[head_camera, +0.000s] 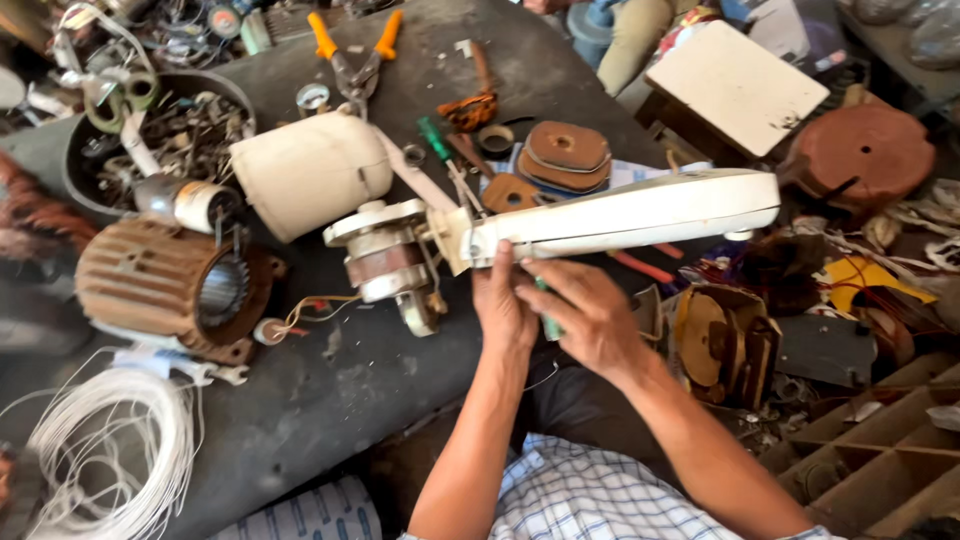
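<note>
Both forearms reach up from the near edge of the dark bench (330, 390), above a checked blue-and-white shirt (590, 495). At the underside of a long cream plastic fan housing (640, 212), the left hand (503, 305) presses its fingers against the housing's end, where it joins a bare metal fan motor (385, 258); it is bent to the housing rather than closed round it. Touching it, the right hand (590, 315) is curled around a slim green-handled tool (548, 318) (only a short green stretch shows between the fingers). Housing and motor lie across the middle of the bench, the housing reaching towards the right edge. A cream cylindrical motor cover (312, 172) lies just left of the motor. Further left sits a rusty ribbed motor casing (170, 285), and a coil of white wire (110, 440) lies at the near left corner. Orange-handled pliers (352, 55) rest near the far edge, with brown oval gaskets (565, 150) behind the housing.
</note>
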